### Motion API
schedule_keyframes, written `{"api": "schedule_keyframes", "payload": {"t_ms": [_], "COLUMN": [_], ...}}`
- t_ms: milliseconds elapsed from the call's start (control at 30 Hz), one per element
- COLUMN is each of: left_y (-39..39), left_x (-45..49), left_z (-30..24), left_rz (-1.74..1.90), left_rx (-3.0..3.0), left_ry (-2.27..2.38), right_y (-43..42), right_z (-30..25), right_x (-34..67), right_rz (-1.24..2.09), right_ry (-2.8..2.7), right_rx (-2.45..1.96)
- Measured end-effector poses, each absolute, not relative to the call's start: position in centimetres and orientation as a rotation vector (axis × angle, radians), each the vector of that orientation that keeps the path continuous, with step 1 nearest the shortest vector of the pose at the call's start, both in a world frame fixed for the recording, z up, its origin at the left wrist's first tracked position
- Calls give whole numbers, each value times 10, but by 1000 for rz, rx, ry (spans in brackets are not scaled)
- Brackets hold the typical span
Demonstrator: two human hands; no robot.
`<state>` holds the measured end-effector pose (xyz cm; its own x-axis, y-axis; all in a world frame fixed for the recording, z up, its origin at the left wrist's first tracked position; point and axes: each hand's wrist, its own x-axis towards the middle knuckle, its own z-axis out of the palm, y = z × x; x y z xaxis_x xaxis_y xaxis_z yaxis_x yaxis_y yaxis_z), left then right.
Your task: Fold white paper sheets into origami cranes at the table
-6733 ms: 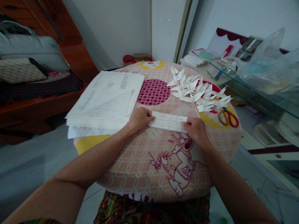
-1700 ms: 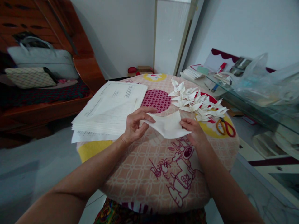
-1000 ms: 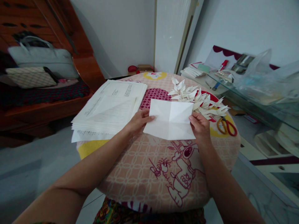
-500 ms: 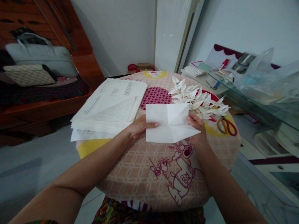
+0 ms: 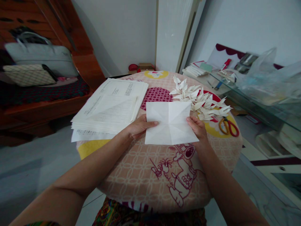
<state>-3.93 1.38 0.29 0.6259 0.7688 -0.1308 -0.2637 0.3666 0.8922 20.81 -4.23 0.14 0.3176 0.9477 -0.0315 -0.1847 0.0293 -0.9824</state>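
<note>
A creased white sheet of paper [image 5: 169,125] is stretched between my two hands above the round table. My left hand [image 5: 142,125] pinches its left edge, thumb on top. At the right edge my right hand [image 5: 197,127] grips it the same way, fingers partly hidden below. Fold lines cross near the sheet's middle. To the left lies a stack of printed paper [image 5: 113,106]. Beyond my right hand is a pile of folded white paper pieces [image 5: 199,99] with pointed tips. Scissors [image 5: 229,126] with orange and red handles lie right of that hand.
A patterned cloth [image 5: 131,169] covers the round table. On the right stands a glass-topped cabinet [image 5: 263,108] with a plastic bag [image 5: 261,77] and a paper stack [image 5: 195,69]. A wooden bench [image 5: 87,69] with a grey bag [image 5: 47,56] is at left.
The sheet has flattened out, its lower right corner now lying open instead of angled. Both hands keep their hold with only slight movement.
</note>
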Motion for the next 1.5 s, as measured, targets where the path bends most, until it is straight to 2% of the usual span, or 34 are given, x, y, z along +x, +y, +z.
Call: {"api": "schedule_keyframes", "payload": {"t_ms": [300,533,667,833,1000,1100,1233,1500], "left_y": [14,20,13,-2,7,24,32,11], "left_x": [-40,-45,-45,-37,-39,-48,-55,-34], "left_z": [4,4,23,27,15,12,15,10], "left_rz": [789,1018,1080,1031,966,1061,1207,966], "left_rx": [1057,1290,1555,1590,1698,1890,1784,1869], "left_ry": [636,798,733,661,649,756,839,876], "right_y": [-46,-47,-48,-48,-49,-50,-50,-51], "right_z": [4,9,10,9,9,9,9,7], "right_x": [202,212,215,209,208,211,212,210], "right_rz": [1104,911,1053,1289,1232,1182,1155,1252], "right_ry": [-823,-900,-776,-829,-803,-786,-815,-859], "right_rx": [-1175,-1313,-1310,-1223,-1131,-1105,-1136,-1198]}}
